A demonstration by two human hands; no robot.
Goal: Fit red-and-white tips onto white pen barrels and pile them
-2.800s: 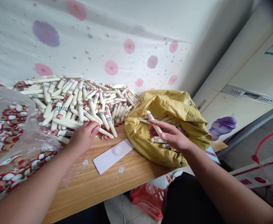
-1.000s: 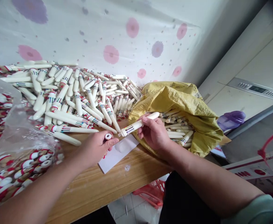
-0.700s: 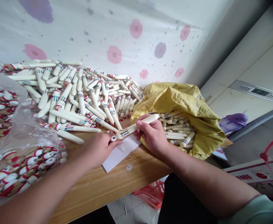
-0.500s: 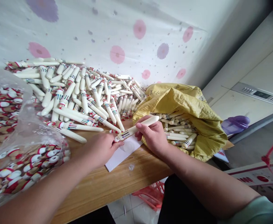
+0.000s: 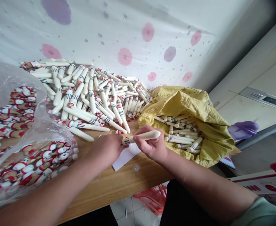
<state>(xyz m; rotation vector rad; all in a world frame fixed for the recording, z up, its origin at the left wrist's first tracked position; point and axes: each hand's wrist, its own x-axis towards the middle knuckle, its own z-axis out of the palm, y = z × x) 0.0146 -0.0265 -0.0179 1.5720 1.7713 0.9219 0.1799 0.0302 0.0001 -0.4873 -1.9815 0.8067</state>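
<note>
white pen lies across the gap between the two grips, tilted, its plain rounded end up and away past the right grip and its striped end running into the left. the right grip is clamped on the barrel, thumb on the near side and fingers behind — a pinch that seems chosen to steady the length and keep the striped end turned toward the other side. the left grip is clamped together at that striped end, its back to the camera; whether something small is also tucked inside is hidden, so i cannot tell.

just beyond the right grip, a yellow sack has its mouth spread wide, probably so the loose pens in it sit within easy reach of that side. past the left grip, a heap of topped pens fills the back of the table, likely pushed there to leave the near strip free for both arms. a clear plastic bag of red-and-white figures stands beside the left forearm — handy for that grip, i would judge. under the pen, between the grips, a white card lies flat, partly covered by the hands.
</note>
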